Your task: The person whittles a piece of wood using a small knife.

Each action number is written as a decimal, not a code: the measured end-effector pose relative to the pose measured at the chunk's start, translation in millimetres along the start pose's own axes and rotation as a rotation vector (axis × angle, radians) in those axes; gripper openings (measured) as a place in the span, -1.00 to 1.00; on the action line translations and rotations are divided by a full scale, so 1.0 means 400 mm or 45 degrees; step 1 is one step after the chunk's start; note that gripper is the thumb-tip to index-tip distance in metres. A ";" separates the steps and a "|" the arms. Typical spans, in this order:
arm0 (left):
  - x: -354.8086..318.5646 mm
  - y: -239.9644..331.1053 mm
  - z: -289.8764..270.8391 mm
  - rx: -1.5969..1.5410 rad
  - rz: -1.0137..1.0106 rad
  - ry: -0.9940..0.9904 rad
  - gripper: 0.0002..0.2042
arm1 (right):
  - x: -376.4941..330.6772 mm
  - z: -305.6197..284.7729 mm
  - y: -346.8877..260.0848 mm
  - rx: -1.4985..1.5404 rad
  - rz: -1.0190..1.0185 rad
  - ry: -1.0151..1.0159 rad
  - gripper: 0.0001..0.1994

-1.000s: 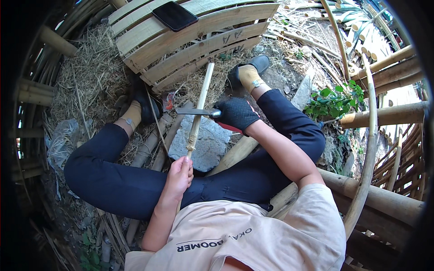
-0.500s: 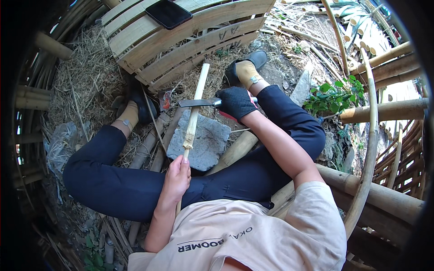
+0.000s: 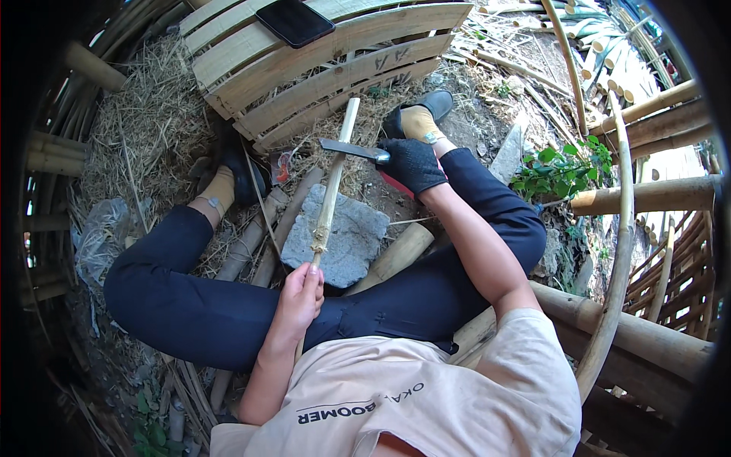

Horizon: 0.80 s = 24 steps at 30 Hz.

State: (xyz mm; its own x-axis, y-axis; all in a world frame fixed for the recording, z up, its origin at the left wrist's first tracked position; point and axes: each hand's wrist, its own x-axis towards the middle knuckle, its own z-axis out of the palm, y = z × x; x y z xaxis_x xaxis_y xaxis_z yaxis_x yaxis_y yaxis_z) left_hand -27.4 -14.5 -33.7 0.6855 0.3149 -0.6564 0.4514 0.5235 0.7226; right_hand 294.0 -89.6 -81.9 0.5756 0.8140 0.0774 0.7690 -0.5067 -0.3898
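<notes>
My bare left hand (image 3: 299, 295) is closed round the lower part of a pale bamboo stick (image 3: 330, 199), just below a rough, frayed joint. The stick slants up and away over a grey stone block (image 3: 356, 238) between my legs. My right hand (image 3: 413, 167), in a black and red glove, grips a knife (image 3: 352, 150) whose handle is mostly hidden by the fingers. The flat metal blade lies across the stick near its far end, pointing left.
A wooden slatted crate (image 3: 335, 80) stands ahead with a black phone (image 3: 295, 22) on top. Straw (image 3: 145, 122), bamboo poles and a clear plastic bag (image 3: 105, 232) lie on the left. Green leaves (image 3: 560, 171) and a bamboo rail (image 3: 624, 335) are on the right.
My right hand and the knife have moved farther up the stick and slightly right. The stick's far end has shifted a little up and right. My left hand keeps its hold.
</notes>
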 end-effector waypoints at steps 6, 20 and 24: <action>-0.001 0.004 0.014 0.058 0.005 -0.006 -0.75 | -0.040 -0.002 -0.043 -0.073 -0.164 -0.051 -0.87; -0.007 0.007 0.015 0.043 0.003 -0.022 -0.76 | -0.021 0.018 -0.015 -0.065 -0.290 0.087 -0.91; -0.005 -0.001 0.010 0.060 0.018 0.025 -0.75 | 0.029 0.036 0.039 -0.142 0.042 0.123 -0.91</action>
State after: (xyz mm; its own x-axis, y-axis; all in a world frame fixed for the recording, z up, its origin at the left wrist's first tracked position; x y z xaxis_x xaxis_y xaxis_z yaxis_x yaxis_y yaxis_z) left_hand -26.8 -18.5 -32.0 0.6811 0.3377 -0.6497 0.4683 0.4812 0.7411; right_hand 308.6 -84.1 -100.2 0.6213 0.7679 0.1560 0.7720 -0.5658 -0.2897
